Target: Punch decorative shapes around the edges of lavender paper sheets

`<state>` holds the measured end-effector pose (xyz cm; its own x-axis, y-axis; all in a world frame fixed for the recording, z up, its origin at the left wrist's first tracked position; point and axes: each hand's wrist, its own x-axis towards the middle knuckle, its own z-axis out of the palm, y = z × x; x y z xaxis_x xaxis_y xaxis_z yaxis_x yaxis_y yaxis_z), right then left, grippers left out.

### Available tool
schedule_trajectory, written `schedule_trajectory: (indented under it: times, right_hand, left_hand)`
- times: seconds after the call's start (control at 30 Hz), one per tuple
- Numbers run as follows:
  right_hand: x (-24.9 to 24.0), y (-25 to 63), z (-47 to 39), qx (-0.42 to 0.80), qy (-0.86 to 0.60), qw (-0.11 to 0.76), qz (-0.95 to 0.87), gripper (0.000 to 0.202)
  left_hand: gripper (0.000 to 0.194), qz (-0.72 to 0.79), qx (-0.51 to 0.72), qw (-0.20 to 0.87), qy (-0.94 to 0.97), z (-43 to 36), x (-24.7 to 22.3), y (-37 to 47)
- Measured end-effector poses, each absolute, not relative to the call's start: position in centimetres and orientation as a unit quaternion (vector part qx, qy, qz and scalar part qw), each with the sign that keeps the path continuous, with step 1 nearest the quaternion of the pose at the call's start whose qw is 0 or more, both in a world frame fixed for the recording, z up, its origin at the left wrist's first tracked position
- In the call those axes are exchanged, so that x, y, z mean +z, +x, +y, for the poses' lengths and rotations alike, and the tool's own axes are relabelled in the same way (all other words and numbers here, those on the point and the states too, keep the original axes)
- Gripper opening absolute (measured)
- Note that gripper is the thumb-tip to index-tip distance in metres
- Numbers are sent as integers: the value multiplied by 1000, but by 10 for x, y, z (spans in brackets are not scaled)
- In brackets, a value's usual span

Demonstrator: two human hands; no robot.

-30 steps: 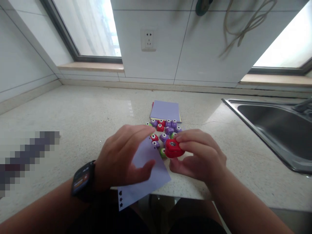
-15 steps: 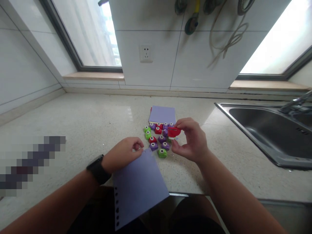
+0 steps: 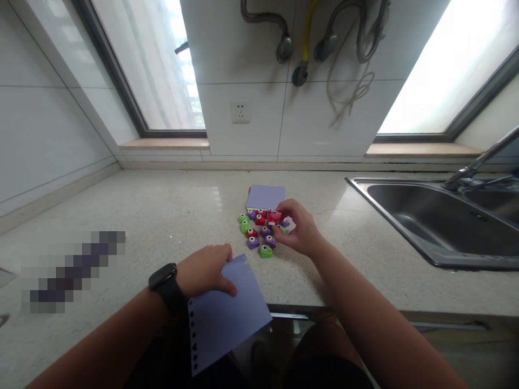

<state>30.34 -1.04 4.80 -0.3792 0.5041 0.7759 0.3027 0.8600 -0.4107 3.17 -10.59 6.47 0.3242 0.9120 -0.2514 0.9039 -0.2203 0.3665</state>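
Observation:
My left hand (image 3: 208,270) grips a purple sheet of paper (image 3: 231,324) near its upper left part, thumb on top. Punched holes run down the sheet's left edge, and its lower part hangs past the counter's front edge. Between the thumb and fingers of my right hand (image 3: 298,227) is a red craft paper punch (image 3: 274,217), above the others. Several small craft punches lie grouped below it, among them a green punch (image 3: 266,251), a purple punch (image 3: 253,242) and a red punch (image 3: 260,219). My right hand partly covers some of them.
A stack of coloured paper (image 3: 265,196), purple on top, lies behind the punches. To the right is a steel sink (image 3: 405,227) with a faucet (image 3: 466,175). A wall socket (image 3: 240,112) and pipes are at the back. A blurred-out patch (image 3: 77,270) lies left.
My right hand has moved slightly left with the red punch, closer to the other punches. My left hand's thumb now lies over the paper. The camera view has tilted up and shifted.

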Motion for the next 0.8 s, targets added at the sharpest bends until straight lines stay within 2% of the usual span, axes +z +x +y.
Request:
schedule_trajectory:
  times: [0.2,0.33,0.43,0.57,0.73,0.8]
  right_hand:
    - [41,306,-3,155,-259,514,-803,34]
    - [46,306,-4,118,-244,568,-777,34]
    - [51,302,-10,129,-238,621,-735,36]
    - [54,297,-13,289,-215,650,-669,40]
    - [60,297,3,461,-218,675,-533,45]
    - [70,300,14,506,-222,682,-479,43]
  left_hand:
    - [29,602,57,255,754,-108,72,30]
    - [15,609,133,249,741,-113,74,22]
    - [19,656,225,139,707,-112,81,14]
    - [27,661,368,78,649,-100,95,2]
    - [38,614,542,103,564,-66,90,2]
    - [43,592,601,182,505,-50,76,11]
